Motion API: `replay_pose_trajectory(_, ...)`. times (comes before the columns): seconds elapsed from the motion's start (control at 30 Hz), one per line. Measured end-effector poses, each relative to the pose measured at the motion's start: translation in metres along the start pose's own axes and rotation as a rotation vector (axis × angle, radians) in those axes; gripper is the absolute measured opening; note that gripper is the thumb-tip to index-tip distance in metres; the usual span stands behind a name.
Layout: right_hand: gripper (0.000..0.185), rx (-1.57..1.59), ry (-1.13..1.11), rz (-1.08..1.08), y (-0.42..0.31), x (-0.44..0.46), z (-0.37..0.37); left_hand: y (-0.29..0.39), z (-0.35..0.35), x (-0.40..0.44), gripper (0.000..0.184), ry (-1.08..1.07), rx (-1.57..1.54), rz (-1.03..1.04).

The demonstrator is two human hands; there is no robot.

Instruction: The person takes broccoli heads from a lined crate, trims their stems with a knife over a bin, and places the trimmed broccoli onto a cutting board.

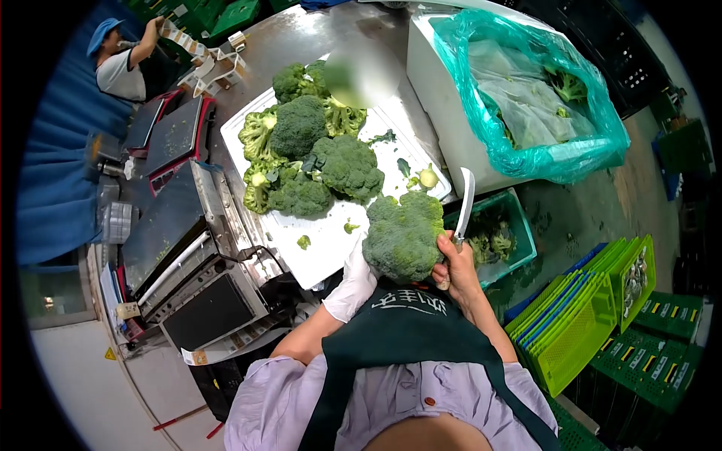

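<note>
Holding one broccoli head [404, 239] in front of the apron [410, 319], between both hands, just over the near right edge of the white cutting board [308, 264]; crown faces up. Left hand [358, 272], in a white glove, is against the crown's lower left side; its fingers are hidden underneath, so cannot tell how far that grip closes. Right hand [456, 269], ungloved: grip clamped around the handle of a knife [465, 204], thumb touching the broccoli head. Curved blade points upward, clear of the crown.

On the board: a pile of broccoli heads [298, 126], some crown up, others showing pale stalks. To the pile's right, near the board's edge, a cut stem piece [428, 178]; small floret bits [304, 242] lie nearer the left hand. Board rests on a steel bench [278, 37].

Right of the board, lower down: teal crate [526, 229] containing broccoli pieces. Farther right, stacked lime-green baskets [577, 334]. Beyond the crate, a white box [430, 94] with a green plastic liner [492, 143]; broccoli shows partly under translucent film.

Far left: co-worker in a blue cap [103, 34], arm raised beside printed strips [218, 71]. Blurred patch at the pile's far end; contents unreadable.
</note>
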State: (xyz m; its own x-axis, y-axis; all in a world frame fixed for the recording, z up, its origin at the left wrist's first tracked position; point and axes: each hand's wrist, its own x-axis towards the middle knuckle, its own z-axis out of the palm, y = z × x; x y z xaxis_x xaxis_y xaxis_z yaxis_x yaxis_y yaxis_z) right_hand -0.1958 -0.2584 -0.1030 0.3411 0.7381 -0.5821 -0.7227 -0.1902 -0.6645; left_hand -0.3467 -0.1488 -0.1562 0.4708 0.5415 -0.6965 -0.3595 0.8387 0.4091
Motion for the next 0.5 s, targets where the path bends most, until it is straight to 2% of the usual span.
replay_pose_trajectory(0.07,0.030,0.046,0.014,0.015,0.008,0.002,-0.009,0.002,0.006,-0.006,0.043,0.057,0.029,-0.012)
replay_pose_trajectory(0.2,0.028,0.225,0.068,0.076,0.019,0.004,-0.021,0.004,0.016,-0.017,0.043,0.035,0.122,0.016)
replay_pose_trajectory(0.27,0.030,0.225,0.068,0.079,0.018,0.000,-0.020,0.003,0.012,-0.017,0.045,-0.027,0.227,-0.004)
replay_pose_trajectory(0.5,0.037,0.299,0.099,0.108,0.023,-0.006,-0.024,-0.001,0.008,-0.014,0.053,-0.009,0.330,-0.007)
